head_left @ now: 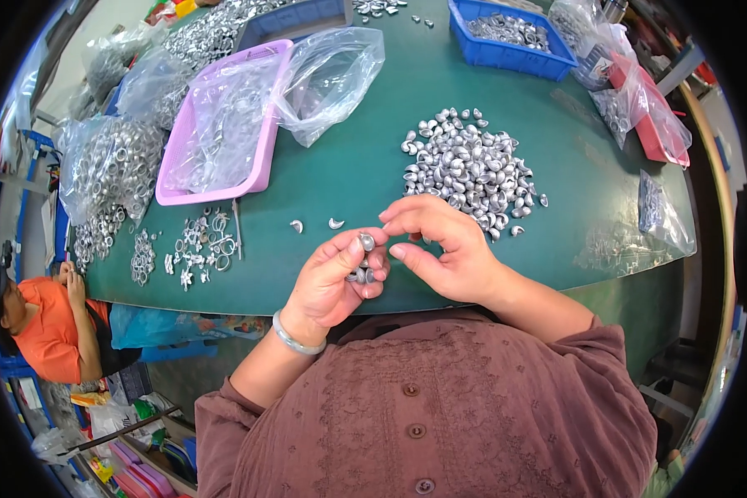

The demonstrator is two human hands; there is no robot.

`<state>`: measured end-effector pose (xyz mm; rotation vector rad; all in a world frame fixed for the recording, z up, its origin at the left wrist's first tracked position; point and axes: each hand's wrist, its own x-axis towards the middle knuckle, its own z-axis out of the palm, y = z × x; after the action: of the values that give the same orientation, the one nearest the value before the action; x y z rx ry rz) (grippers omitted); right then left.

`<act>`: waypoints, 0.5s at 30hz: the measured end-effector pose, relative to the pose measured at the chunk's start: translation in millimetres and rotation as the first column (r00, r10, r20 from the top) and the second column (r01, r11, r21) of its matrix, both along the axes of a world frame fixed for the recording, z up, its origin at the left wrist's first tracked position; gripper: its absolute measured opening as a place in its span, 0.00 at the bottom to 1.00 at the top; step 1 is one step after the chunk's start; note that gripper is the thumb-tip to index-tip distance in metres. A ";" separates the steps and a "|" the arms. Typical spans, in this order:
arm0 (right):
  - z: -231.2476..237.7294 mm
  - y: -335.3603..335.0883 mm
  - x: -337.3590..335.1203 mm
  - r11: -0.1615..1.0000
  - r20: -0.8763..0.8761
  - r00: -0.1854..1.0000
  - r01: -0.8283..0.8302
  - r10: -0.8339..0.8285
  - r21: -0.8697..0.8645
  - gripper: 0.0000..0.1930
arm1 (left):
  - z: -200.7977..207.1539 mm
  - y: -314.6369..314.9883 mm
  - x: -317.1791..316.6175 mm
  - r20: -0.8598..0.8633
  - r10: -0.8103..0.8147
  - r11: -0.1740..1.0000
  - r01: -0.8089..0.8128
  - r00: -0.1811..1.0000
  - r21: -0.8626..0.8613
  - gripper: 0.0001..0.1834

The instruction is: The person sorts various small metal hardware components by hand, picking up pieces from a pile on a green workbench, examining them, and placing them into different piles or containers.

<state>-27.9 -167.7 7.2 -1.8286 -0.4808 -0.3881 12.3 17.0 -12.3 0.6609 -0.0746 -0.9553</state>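
My left hand is closed round several small rounded silver metal pieces. One piece sits at its thumb and forefinger, and others lie lower against its curled fingers. Just right of it is my right hand, fingers bent and thumb apart from the forefinger, with nothing visible between them. Its fingertips come close to those of the left; whether they touch, I cannot tell. Beyond the right hand lies a heap of similar curved silver pieces. Two loose crescent-shaped pieces rest on the green table past the left hand.
A pink basket with clear plastic bags stands left. Ring-shaped metal parts and a bulging bag of rings lie farther left. A blue bin holds metal pieces; a red tray stands far right. Another person sits at left.
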 end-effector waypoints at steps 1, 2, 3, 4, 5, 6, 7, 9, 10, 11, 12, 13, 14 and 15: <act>0.2 0.7 0.7 1.000 0.038 0.999 0.009 -0.008 -0.020 0.11 | -0.1 -0.4 0.4 -0.010 -0.001 1.000 0.001 1.000 0.006 0.12; 0.6 1.4 1.2 0.999 0.076 0.997 0.018 -0.015 -0.040 0.11 | -0.1 -0.8 0.4 -0.011 -0.003 1.000 0.003 1.000 0.005 0.12; 2.2 2.4 1.7 0.999 0.076 0.997 0.017 -0.014 -0.040 0.11 | 0.2 -0.6 0.6 -0.007 -0.002 1.000 0.002 1.000 0.019 0.12; 4.8 3.5 1.5 0.997 0.098 0.995 0.033 -0.026 -0.067 0.11 | 0.7 -0.6 0.8 -0.003 -0.001 0.999 0.001 1.000 0.033 0.12; 6.1 4.5 1.9 0.994 0.121 0.992 0.049 -0.037 -0.094 0.12 | 1.6 -0.6 1.3 -0.003 0.001 0.999 -0.001 1.000 0.033 0.12; 5.5 5.3 2.6 0.994 0.120 0.992 0.048 -0.037 -0.094 0.12 | 2.4 -0.9 1.3 0.002 0.018 0.998 -0.018 1.000 0.056 0.12; 4.2 6.1 3.5 0.992 0.131 0.990 0.059 -0.044 -0.114 0.11 | 3.5 -1.3 1.2 0.007 0.034 0.996 -0.035 0.999 0.079 0.12; 0.7 6.5 5.4 0.988 0.140 0.989 0.069 -0.050 -0.136 0.11 | 6.8 -4.7 -1.0 0.030 0.060 0.987 -0.064 0.998 0.147 0.11; -1.8 6.1 6.8 0.985 0.145 0.988 0.073 -0.050 -0.158 0.10 | 7.3 -5.7 -1.7 0.055 0.083 0.972 -0.093 0.995 0.214 0.11; -4.6 5.9 7.6 0.981 0.149 0.988 0.077 -0.050 -0.180 0.08 | 5.9 -5.3 -1.7 0.053 0.083 0.973 -0.093 0.995 0.213 0.11; -7.9 5.3 7.5 0.981 0.149 0.988 0.074 -0.047 -0.182 0.08 | 4.0 -4.5 -1.7 0.071 0.078 0.966 -0.093 0.994 0.242 0.11; -11.8 4.2 6.9 0.999 -0.097 0.994 -0.047 0.049 0.027 0.06 | 3.4 -3.8 -1.9 0.090 0.072 0.958 -0.094 0.993 0.272 0.11; -14.3 4.0 6.5 0.960 -0.312 0.931 -0.112 0.192 0.256 0.05 | 5.0 -2.9 -2.5 0.089 0.075 0.958 -0.096 0.993 0.270 0.11; -14.8 6.3 7.6 0.805 -0.416 0.826 -0.075 0.381 0.589 0.03 | 9.0 -3.1 -2.2 0.075 0.074 0.961 -0.092 0.994 0.262 0.12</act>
<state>-20.3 -161.4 -7.5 -1.2053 -0.1802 0.1489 10.1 13.9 -3.2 0.9358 0.0252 -0.8702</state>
